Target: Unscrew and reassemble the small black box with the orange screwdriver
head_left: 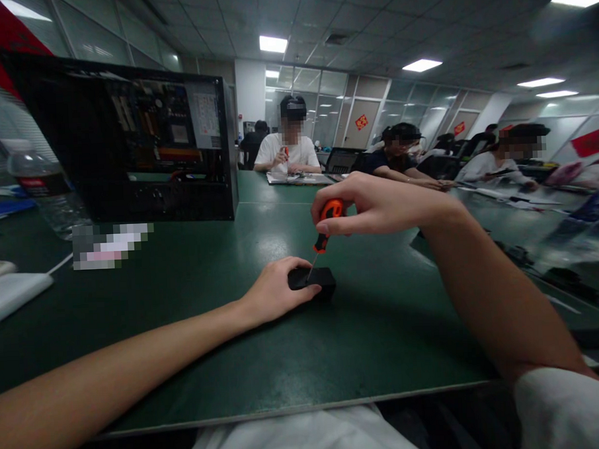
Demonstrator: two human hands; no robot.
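Observation:
A small black box-shaped object [324, 279] lies on the green tabletop; its exact kind does not show. My left hand [277, 288] grips its left end, thumb on the near side and fingers on the far side. Above it, my right hand [372, 201] is closed around the orange and black handle of a screwdriver [332, 210]. The screwdriver leans slightly, its thin shaft pointing down and its tip meeting the top of the black object between my left thumb and fingers. Whether a screw sits under the tip is too small to tell.
An open black computer case [179, 203] stands at the back left, beside a plastic bottle [47, 189]. A white device [17, 293] with a cable lies at the left edge. Across the green table [266, 378], several people sit working; one holds an orange tool.

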